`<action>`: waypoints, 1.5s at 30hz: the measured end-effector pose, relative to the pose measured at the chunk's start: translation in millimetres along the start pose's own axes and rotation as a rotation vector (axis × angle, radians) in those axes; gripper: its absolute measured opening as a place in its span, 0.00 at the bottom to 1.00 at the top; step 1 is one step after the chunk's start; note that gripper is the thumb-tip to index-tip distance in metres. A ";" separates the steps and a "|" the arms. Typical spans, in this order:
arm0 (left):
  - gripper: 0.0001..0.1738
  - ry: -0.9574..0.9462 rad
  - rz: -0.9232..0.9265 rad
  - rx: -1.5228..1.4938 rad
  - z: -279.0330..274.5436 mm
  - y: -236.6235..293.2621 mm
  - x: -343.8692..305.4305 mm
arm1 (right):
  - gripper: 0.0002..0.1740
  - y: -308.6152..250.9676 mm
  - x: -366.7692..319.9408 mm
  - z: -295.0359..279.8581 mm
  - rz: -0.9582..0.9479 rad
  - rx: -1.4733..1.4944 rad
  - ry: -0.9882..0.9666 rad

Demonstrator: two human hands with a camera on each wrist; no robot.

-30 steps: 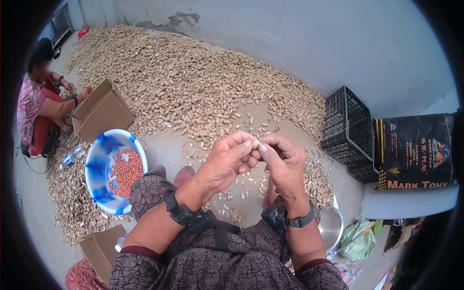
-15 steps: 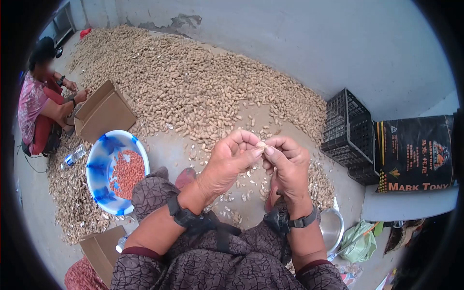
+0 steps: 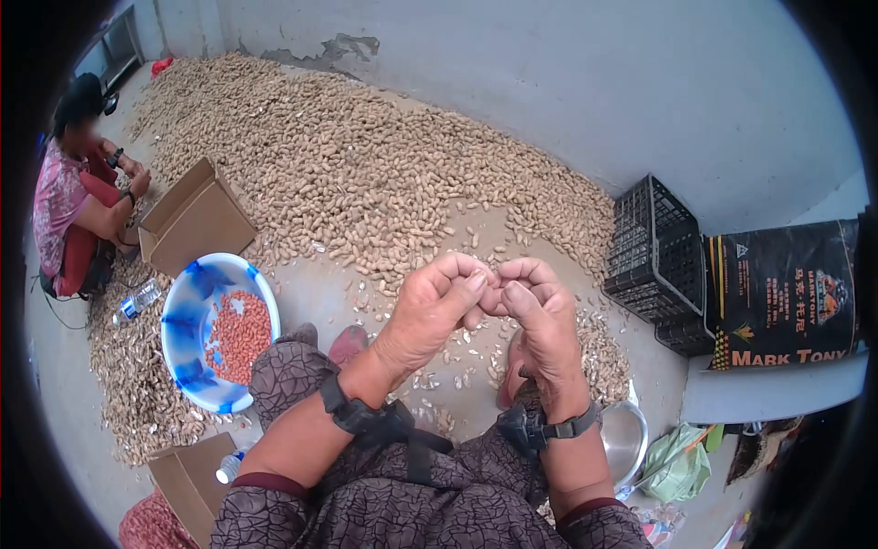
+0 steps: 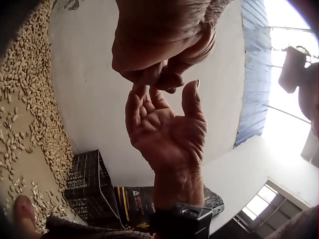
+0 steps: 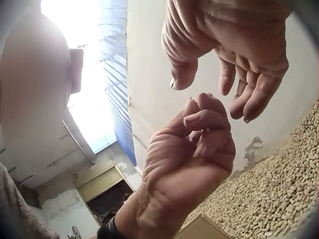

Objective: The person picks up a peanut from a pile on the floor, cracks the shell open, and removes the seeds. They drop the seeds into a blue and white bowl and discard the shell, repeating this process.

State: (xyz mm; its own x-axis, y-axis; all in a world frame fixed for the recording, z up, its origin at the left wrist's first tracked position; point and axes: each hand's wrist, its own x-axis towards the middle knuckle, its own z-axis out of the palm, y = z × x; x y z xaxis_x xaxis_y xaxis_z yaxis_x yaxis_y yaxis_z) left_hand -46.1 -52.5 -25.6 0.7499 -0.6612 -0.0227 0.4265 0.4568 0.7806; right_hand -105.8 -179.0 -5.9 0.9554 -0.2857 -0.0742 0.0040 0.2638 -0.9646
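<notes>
In the head view my left hand (image 3: 425, 311) is raised in front of my lap, with thumb and forefinger pinched together on a peanut that the fingers mostly hide. Its remaining fingers curl toward the palm, as the right wrist view shows. Close beside it is my right hand (image 3: 546, 320), fingertips right at the left hand's fingers. The left wrist view shows that right hand (image 4: 167, 129) with fingers loosely bent, thumb standing apart and nothing visible in the palm. A blue-and-white basin (image 3: 180, 320) with shelled red peanuts (image 3: 240, 334) stands left of my knees.
A large heap of unshelled peanuts (image 3: 338, 165) lies along the wall. Empty shells (image 3: 137, 375) litter the floor. Another person (image 3: 78, 201) squats by a cardboard box (image 3: 201, 224). Black crates (image 3: 654, 247), a black sack (image 3: 782, 293) and a metal bowl (image 3: 626, 439) stand at right.
The pale peanut seen between both hands' fingertips earlier no longer shows there. The right thumb has come away from the left thumb. Both hands stay in nearly the same place.
</notes>
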 end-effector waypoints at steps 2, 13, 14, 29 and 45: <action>0.08 -0.032 -0.022 0.060 -2.4 -1.1 0.2 | 0.20 -4.1 -0.2 -1.9 -0.031 -0.080 -0.088; 0.13 -0.187 -0.027 0.465 -8.8 -0.3 -4.8 | 0.21 -5.6 2.4 -5.9 0.233 0.104 -0.245; 0.14 -0.196 -0.041 0.371 -8.5 0.2 -4.1 | 0.20 -5.6 2.4 -6.4 0.231 0.093 -0.255; 0.13 -0.212 0.005 0.441 -1.3 15.3 -13.2 | 0.18 -4.8 -1.6 -1.7 0.109 0.054 -0.296; 0.11 -0.096 0.038 0.475 -2.7 2.9 -11.8 | 0.13 3.8 -0.5 4.3 0.031 -0.023 -0.172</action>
State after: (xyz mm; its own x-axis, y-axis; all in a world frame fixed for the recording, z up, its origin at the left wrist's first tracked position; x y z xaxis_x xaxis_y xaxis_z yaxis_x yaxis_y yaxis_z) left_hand -52.3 -41.8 -24.8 0.7007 -0.7116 0.0512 0.1050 0.1739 0.9791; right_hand -105.0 -173.9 -8.4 0.9915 -0.1151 -0.0610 -0.0307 0.2484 -0.9682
